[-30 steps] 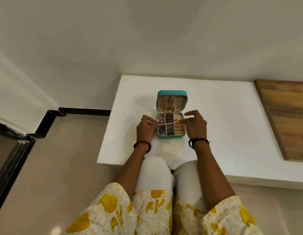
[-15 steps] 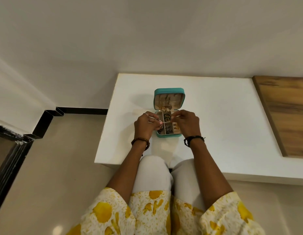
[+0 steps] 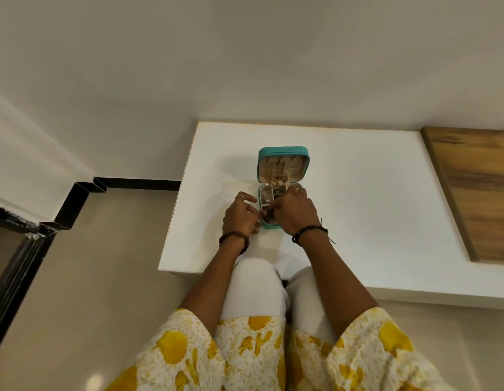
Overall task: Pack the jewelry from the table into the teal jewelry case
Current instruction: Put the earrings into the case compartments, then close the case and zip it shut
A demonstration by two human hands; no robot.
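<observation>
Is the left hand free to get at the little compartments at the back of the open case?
Probably yes. The teal case stands open with its lid up, and the back compartments show uncovered just beyond the left hand. The right hand lies over the case's right and near parts only.

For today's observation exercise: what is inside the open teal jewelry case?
Teal jewelry case: gold pieces hang in its lid; divided tray compartments hold small items. Both hands cover the nearer compartments.

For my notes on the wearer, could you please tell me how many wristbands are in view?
2: a brown beaded wristband on the left wrist, and a black corded wristband on the right wrist. Neither looks hidden.
</observation>
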